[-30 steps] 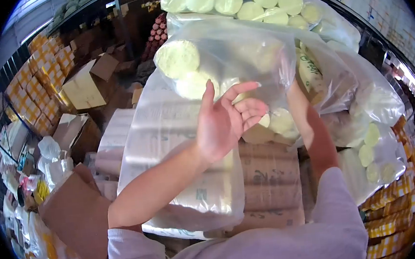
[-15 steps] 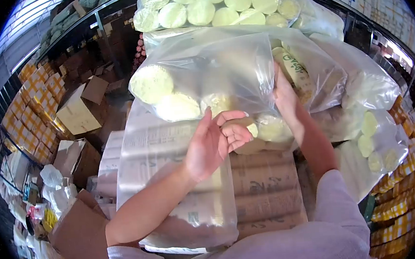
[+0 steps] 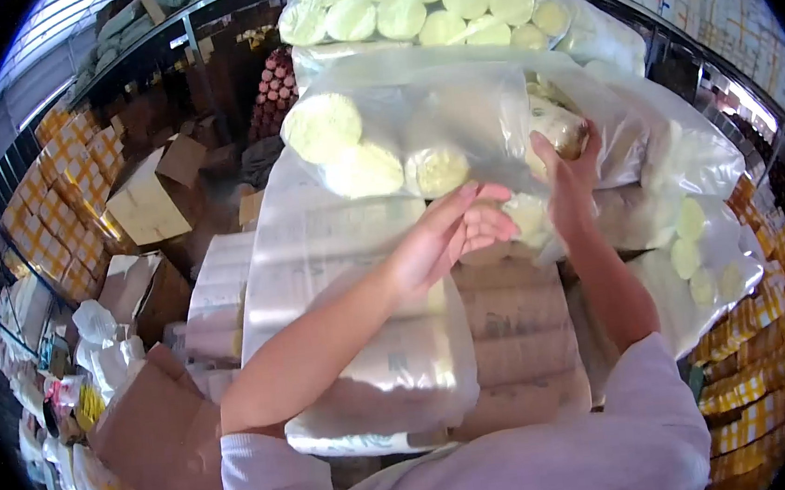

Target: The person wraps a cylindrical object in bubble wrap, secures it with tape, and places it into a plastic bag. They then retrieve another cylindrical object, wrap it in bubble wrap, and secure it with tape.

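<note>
My right hand (image 3: 575,178) is closed around the near end of a printed cylindrical roll (image 3: 558,128) at the mouth of a clear plastic bag (image 3: 483,111). The roll's end looks brownish and shiny, and its far part lies under the plastic. My left hand (image 3: 455,232) is empty, palm turned inward and fingers apart and loosely bent, just in front of the bag. Inside that bag, pale yellow roll ends (image 3: 323,128) face me on the left. Below my left hand lies a plastic-wrapped bundle of printed rolls (image 3: 352,318), beside a brownish bundle (image 3: 518,346).
Another bag of pale yellow rolls (image 3: 400,16) sits at the top of the stack. To the right is one more bagged bundle (image 3: 687,252), with yellow-and-white checked packs (image 3: 763,367) beyond it. Opened cardboard boxes (image 3: 148,206) and white plastic bags (image 3: 108,358) stand on the left.
My right hand has shifted from the bag's edge to grip the roll, whose end now points toward me. My left hand has moved right and slightly up. The view has shifted a little.
</note>
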{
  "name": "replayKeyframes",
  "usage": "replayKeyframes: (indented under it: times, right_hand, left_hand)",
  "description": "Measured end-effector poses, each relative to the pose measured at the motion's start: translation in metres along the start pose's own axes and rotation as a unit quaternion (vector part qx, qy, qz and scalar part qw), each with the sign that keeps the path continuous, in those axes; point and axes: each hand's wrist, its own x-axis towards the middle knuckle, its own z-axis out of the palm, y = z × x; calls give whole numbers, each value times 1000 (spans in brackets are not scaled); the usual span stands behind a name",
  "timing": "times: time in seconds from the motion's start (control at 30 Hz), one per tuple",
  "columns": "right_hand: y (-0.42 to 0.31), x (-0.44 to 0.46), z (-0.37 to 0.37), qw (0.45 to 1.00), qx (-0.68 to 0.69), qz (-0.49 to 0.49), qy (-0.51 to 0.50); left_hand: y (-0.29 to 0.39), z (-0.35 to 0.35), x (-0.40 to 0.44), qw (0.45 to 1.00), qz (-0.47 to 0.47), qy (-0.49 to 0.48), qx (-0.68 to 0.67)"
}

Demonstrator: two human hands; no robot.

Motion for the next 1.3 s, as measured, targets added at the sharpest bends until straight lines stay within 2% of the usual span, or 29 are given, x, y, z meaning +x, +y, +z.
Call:
replayKeyframes:
  times: [0.03, 0.13, 0.2, 0.27, 0.3, 0.43, 0.5, 0.57, 0.63, 0.67, 0.7, 0.73, 0.77, 0.87, 0.93, 1.0, 1.03, 1.1, 1.17, 1.3]
  right_hand:
    - [-3, -6, -3, 995, -55, -76, -16]
    - [17, -12, -26, 963, -243, -119, 6]
    - [32, -15, -41, 960, -235, -152, -15]
    - [28, -37, -47, 942, -280, -187, 4]
    - [24, -49, -50, 907, -355, -227, 8]
    - [11, -85, -49, 963, -231, -137, 30]
    - [11, -96, -47, 991, -87, -83, 64]
    - [4, -108, -44, 996, 22, -29, 77]
    - [32, -112, -59, 992, -9, -34, 119]
    - [41, -113, -68, 990, 57, 16, 127]
    - [39, -115, -70, 980, 124, 65, 140]
    - [8, -118, -65, 940, 269, 162, 135]
    - [-9, -122, -62, 869, 405, 256, 126]
    - [-1, -119, -64, 826, 392, 352, 203]
    - [24, -125, -79, 774, 471, 364, 216]
    - [81, -133, -108, 703, 594, 370, 123]
    - [127, -141, -133, 647, 668, 366, 27]
    - [133, -142, -132, 607, 683, 405, 34]
    - [79, -136, -90, 630, 559, 483, 237]
    - [92, -130, -96, 666, 541, 469, 210]
  left_hand:
    - [-2, 0, -1, 1000, 7, 1, -6]
    - [-1, 6, -3, 1000, 4, -6, 24]
    - [2, 10, -6, 1000, 3, -5, 28]
    - [0, 10, -4, 999, 6, -19, 35]
    - [0, 11, -5, 999, 9, -19, 35]
    - [5, 11, -7, 999, 20, -21, 41]
    - [3, 10, -5, 999, 19, -18, 42]
    - [3, 11, -7, 999, 28, -25, 29]
    - [4, 12, -7, 999, 30, -30, 25]
    - [4, 14, -8, 999, 21, -29, 33]
    - [3, 16, -9, 999, 13, -28, 41]
    - [3, 17, -8, 998, 5, -27, 49]
    - [2, 16, -7, 998, 8, -36, 51]
    - [-3, 16, -8, 997, 11, -53, 53]
    - [-1, 16, -7, 997, 13, -60, 54]
    - [-2, 16, -7, 997, 4, -61, 51]
    - [-3, 16, -7, 997, -1, -62, 49]
    - [-4, 16, -7, 996, -10, -62, 58]
    - [-5, 15, -7, 996, -16, -69, 58]
    - [-2, 15, -8, 996, -17, -73, 49]
